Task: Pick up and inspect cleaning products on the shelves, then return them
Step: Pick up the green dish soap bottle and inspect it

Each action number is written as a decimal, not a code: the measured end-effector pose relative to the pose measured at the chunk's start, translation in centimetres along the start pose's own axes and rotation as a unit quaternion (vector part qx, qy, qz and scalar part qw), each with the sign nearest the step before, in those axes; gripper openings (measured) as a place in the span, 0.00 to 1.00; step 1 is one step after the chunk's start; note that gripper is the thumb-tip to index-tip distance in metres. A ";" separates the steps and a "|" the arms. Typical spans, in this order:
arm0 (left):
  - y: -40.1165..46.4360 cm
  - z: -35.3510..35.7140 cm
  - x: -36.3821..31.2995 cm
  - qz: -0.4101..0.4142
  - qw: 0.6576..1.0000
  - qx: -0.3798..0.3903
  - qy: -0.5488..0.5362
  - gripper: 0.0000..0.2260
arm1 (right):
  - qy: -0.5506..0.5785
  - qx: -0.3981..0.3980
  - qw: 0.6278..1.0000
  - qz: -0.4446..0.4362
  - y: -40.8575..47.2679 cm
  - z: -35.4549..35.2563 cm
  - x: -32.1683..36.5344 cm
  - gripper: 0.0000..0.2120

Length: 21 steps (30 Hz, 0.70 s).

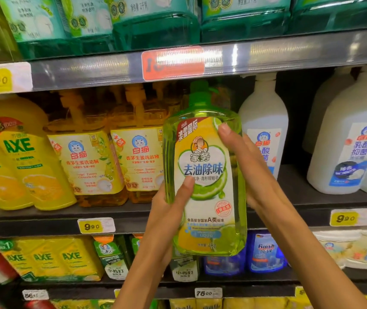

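The shelves [222,61] fill the view, their front edges carrying price tags [95,225], and the products stand in rows facing outward so a shopper can read them. Along the middle shelf, white jugs [351,157] stand toward the right end, orange pump bottles [89,161] sit left of centre, and yellow AXE bottles [31,161] crowd the left end; teal-green bottles [155,25] line the shelf above. The green dish soap bottle [207,179] is off the shelf, held upright in the air in front of the middle shelf's front edge, its label turned toward the camera, which suits reading it. A gap behind it, between the orange bottles and the white jugs, looks like its home spot. The left hand [167,215] grips the bottle's lower left side, thumb pressed across the label front, probably taking most of the weight. The right hand [245,166] clasps the upper right side, thumb laid over the label's top corner, steadying the tall bottle against tipping. Inspection seems under way, with the return not yet made.
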<state>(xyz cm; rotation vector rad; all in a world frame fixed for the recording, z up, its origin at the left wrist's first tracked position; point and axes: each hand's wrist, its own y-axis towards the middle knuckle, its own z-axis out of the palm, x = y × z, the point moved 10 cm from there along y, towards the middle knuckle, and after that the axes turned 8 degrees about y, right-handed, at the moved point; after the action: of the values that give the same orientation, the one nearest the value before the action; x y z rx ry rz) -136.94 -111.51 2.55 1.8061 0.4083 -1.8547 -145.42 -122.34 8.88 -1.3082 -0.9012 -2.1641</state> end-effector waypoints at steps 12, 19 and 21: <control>3.6 -1.3 1.8 0.052 0.994 -0.085 0.036 0.27 | -0.076 -0.001 0.992 -0.096 1.8 -0.9 0.8 0.22; 3.8 -0.8 0.8 0.113 0.987 -0.083 0.073 0.29 | -0.146 -0.020 0.985 -0.093 1.3 -1.4 0.4 0.46; 3.8 -0.5 0.5 0.129 0.985 -0.081 0.082 0.35 | -0.172 -0.011 0.980 -0.103 1.0 -1.4 0.6 0.45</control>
<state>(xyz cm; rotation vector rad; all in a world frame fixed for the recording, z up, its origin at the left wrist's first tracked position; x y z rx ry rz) -134.42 -114.38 2.58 1.8122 0.3553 -1.4619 -145.87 -124.04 9.20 -1.7032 -1.1950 -2.1381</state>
